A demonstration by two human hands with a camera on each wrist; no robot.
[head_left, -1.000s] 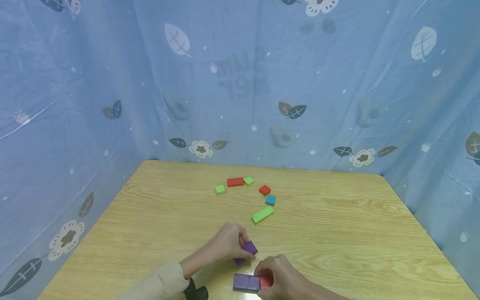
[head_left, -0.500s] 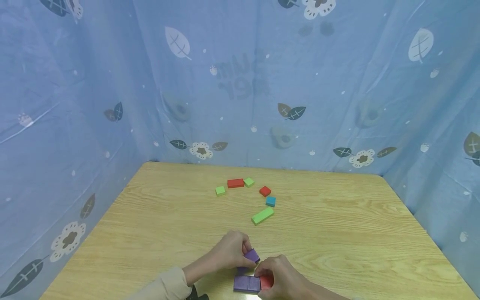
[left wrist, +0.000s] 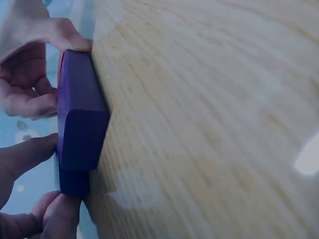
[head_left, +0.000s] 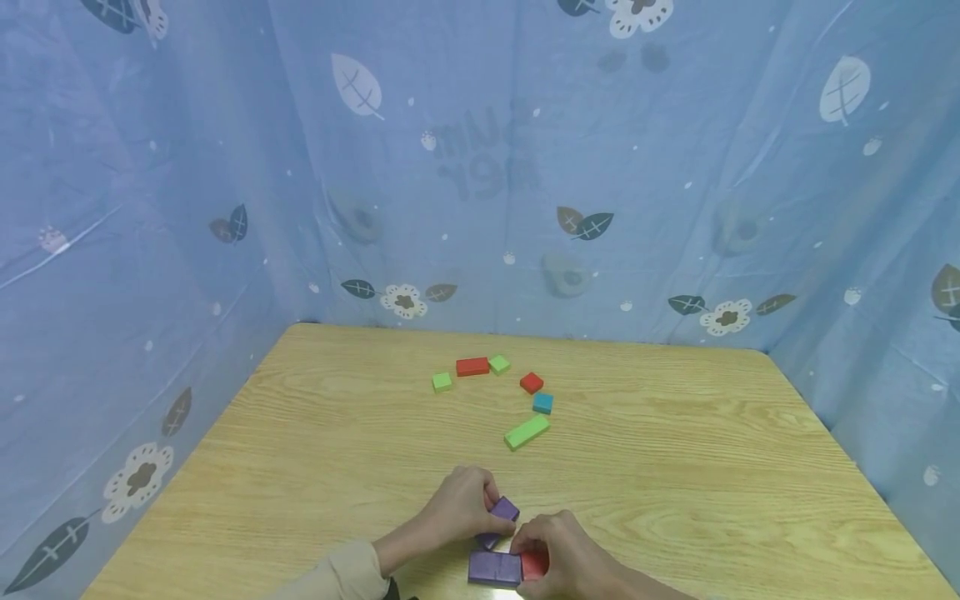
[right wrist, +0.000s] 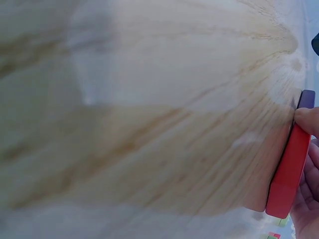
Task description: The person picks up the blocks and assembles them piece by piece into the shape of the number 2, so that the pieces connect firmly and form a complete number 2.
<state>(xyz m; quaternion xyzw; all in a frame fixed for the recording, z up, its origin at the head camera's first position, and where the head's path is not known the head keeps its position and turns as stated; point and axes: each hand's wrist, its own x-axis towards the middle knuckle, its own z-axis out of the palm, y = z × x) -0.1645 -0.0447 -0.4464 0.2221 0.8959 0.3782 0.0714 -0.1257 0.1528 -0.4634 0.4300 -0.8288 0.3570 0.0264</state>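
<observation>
Near the table's front edge lies a purple block with a red block end to end against its right side. My right hand grips the pair around where they meet, thumb on the near side. Just behind, a second purple block is pinched between the thumb and fingers of my left hand, set at a slant to the first. In the left wrist view, the front purple block partly hides the held purple one. The right wrist view shows the red block under my right thumb.
Farther back on the wooden table lie a long green block, a blue block, a small red block, a longer red block and two small green blocks. A blue patterned curtain surrounds the table.
My left hand has moved slightly toward me and to the right with the purple block, closer to the front pair. My right hand has hardly moved.
</observation>
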